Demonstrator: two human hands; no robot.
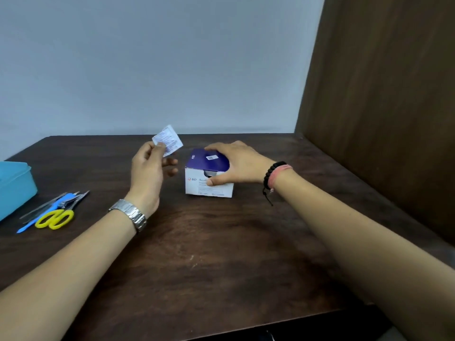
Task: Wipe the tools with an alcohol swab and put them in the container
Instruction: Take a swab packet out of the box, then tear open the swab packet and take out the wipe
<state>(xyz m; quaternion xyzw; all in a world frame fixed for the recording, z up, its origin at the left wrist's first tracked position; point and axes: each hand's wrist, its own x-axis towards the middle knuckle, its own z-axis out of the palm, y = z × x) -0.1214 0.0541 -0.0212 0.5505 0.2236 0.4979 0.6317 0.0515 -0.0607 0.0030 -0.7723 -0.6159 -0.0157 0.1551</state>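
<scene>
My left hand (147,168) pinches a small white alcohol swab packet (168,140) between thumb and fingertip, raised above the table. To its right stands the purple and white swab box (208,177); my right hand (236,163) grips it, fingers over the top and thumb on the front. At the left of the table lies a pile of tools: yellow-handled scissors (55,219), a blue-handled tool (46,212) and several thin metal instruments (73,199). The blue container (14,185) sits at the far left edge, partly cut off.
The dark wooden table (209,254) runs to a front edge close to me. A pale wall stands behind it and a brown wooden panel (381,107) closes off the right side.
</scene>
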